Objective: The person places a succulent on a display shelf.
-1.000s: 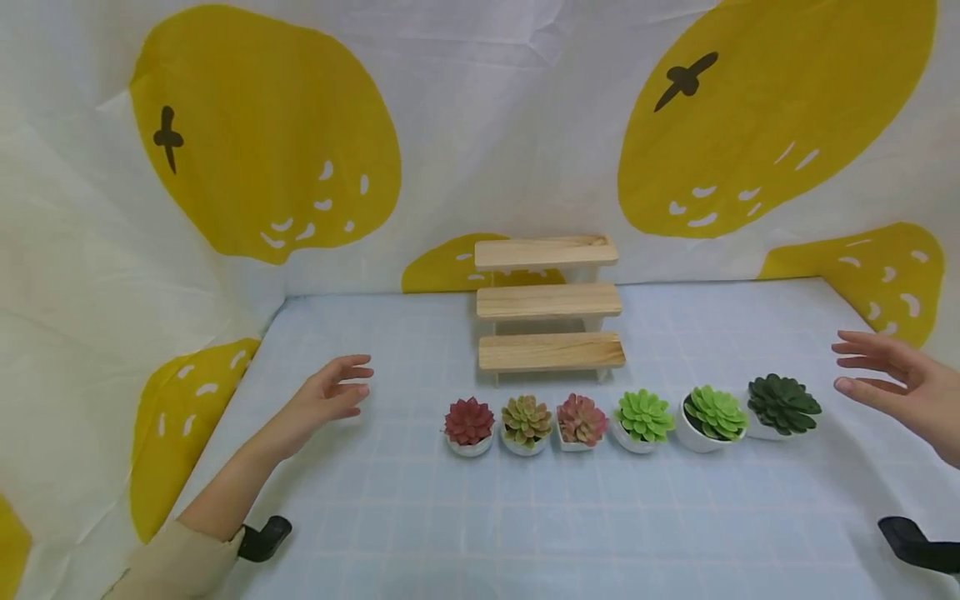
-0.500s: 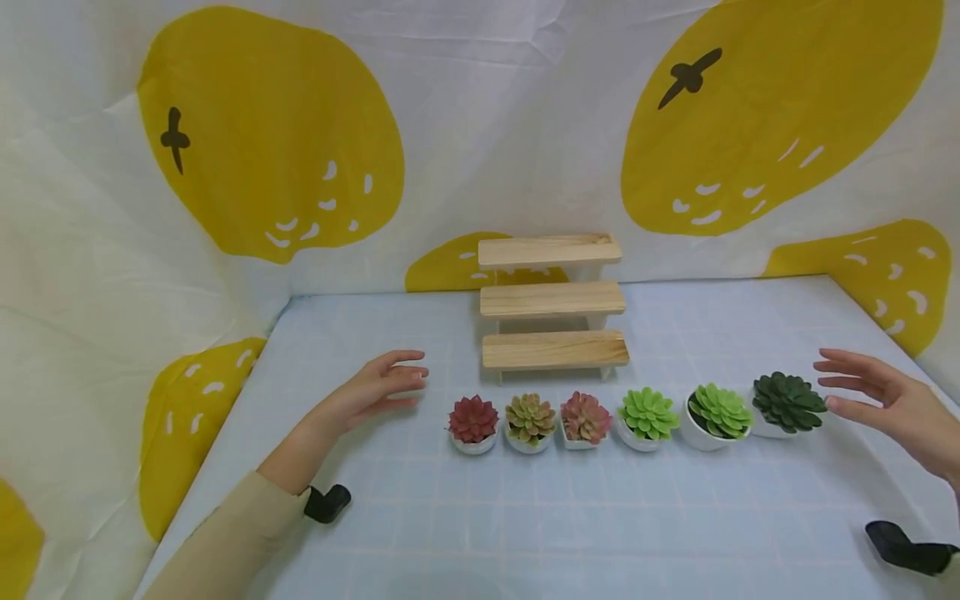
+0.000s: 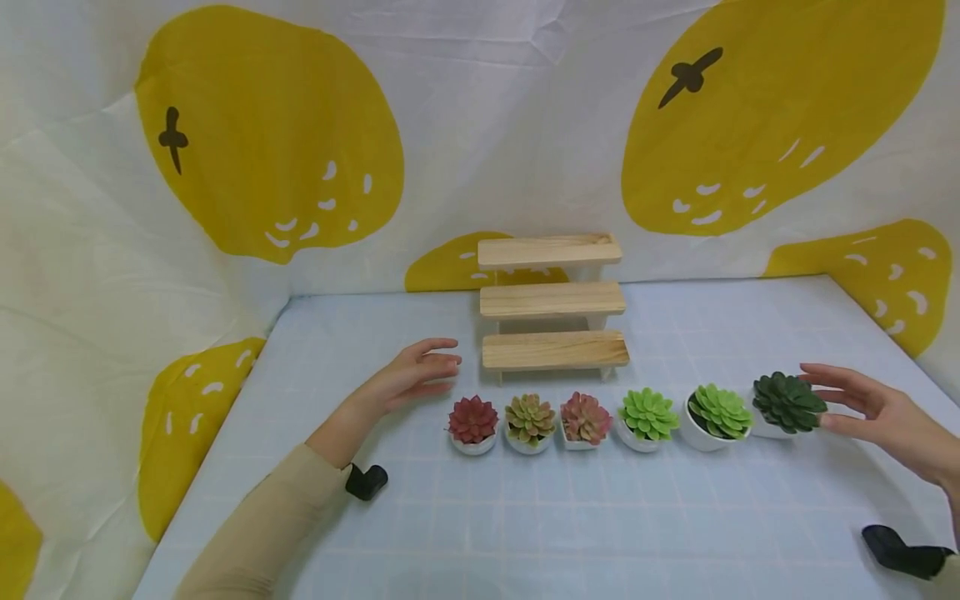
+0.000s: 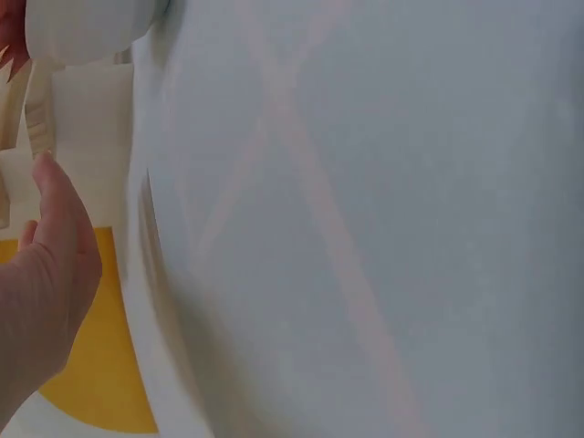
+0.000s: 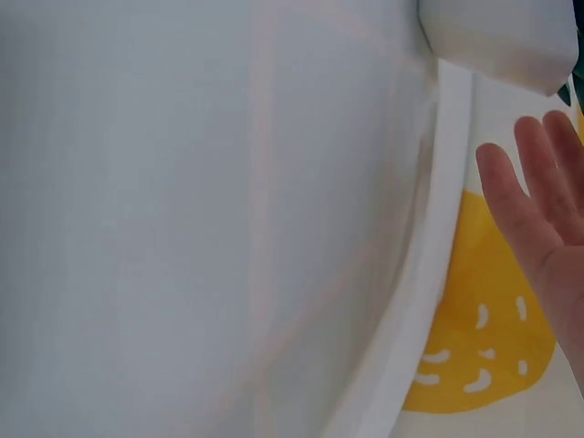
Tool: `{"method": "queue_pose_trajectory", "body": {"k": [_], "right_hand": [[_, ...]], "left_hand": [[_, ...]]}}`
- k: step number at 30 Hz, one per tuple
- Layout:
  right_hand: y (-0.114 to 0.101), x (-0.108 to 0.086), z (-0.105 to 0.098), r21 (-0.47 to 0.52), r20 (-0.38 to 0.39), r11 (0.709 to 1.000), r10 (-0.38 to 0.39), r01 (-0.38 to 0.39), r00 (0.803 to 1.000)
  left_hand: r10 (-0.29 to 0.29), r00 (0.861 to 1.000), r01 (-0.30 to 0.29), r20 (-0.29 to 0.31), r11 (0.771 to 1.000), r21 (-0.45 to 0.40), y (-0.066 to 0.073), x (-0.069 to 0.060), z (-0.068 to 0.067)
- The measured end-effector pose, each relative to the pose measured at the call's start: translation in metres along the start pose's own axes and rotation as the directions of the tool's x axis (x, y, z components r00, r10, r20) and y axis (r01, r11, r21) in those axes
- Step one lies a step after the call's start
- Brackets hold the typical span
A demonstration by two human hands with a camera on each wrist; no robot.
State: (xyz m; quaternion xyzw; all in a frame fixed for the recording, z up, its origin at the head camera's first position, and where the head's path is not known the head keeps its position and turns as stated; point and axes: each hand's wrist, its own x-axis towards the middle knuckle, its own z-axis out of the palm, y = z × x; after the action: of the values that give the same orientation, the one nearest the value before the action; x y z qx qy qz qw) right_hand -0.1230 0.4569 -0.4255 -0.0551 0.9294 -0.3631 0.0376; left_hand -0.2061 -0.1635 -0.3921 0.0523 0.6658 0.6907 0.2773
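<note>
Several small potted succulents stand in a row on the table. At the row's left end is a red succulent (image 3: pixel 473 419) in a white pot; my left hand (image 3: pixel 411 375) hovers just up and left of it, fingers extended, holding nothing. Beside my right hand (image 3: pixel 881 412), at the right end, is a dark green succulent (image 3: pixel 787 402) in a white pot (image 5: pixel 502 41). The thumb and fingers of that hand are spread by its leaves; whether they touch is unclear in the head view. In the right wrist view the fingers appear apart from the pot.
A three-step wooden stand (image 3: pixel 555 351) is behind the row. Between the end plants sit an olive-pink succulent (image 3: pixel 530 417), a pink one (image 3: pixel 585 417), a bright green one (image 3: pixel 648 414) and another green one (image 3: pixel 718 412). A patterned cloth (image 3: pixel 510 125) hangs behind the table.
My left hand has moved right, toward the red succulent and the stand. My right hand has moved left and slightly down to the dark green succulent. The plants have stayed put.
</note>
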Motion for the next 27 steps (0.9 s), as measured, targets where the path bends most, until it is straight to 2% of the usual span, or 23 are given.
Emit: {"method": "queue_pose_trajectory", "body": {"k": [4,10,15,19,23,27], "right_hand": [[-0.011,-0.002,0.001,0.017,0.023,0.999,-0.028,0.027,0.999],[-0.035,-0.008,0.004,0.051,0.028,0.998,-0.045,0.043,0.999],[-0.041,-0.009,0.007,0.081,0.037,0.994,-0.083,0.079,0.996],[-0.040,-0.009,0.007,0.130,0.079,0.991,-0.038,0.028,0.996],[-0.038,-0.006,0.008,0.174,0.138,0.984,0.023,-0.047,0.990],[-0.036,-0.001,0.009,0.125,0.182,0.987,0.075,-0.099,0.980]], "left_hand": [[0.001,1.000,-0.001,0.004,1.000,-0.032,0.001,0.009,0.007],[-0.014,1.000,0.014,-0.010,0.999,-0.030,0.001,0.021,0.017],[0.016,1.000,-0.015,0.015,0.999,-0.034,-0.001,0.026,0.022],[0.041,0.999,-0.039,0.035,0.997,-0.067,-0.002,0.027,0.025],[-0.010,1.000,0.008,-0.018,0.997,-0.076,0.000,0.032,0.030],[-0.054,0.997,0.049,-0.061,0.995,-0.085,0.002,0.037,0.033]]}}
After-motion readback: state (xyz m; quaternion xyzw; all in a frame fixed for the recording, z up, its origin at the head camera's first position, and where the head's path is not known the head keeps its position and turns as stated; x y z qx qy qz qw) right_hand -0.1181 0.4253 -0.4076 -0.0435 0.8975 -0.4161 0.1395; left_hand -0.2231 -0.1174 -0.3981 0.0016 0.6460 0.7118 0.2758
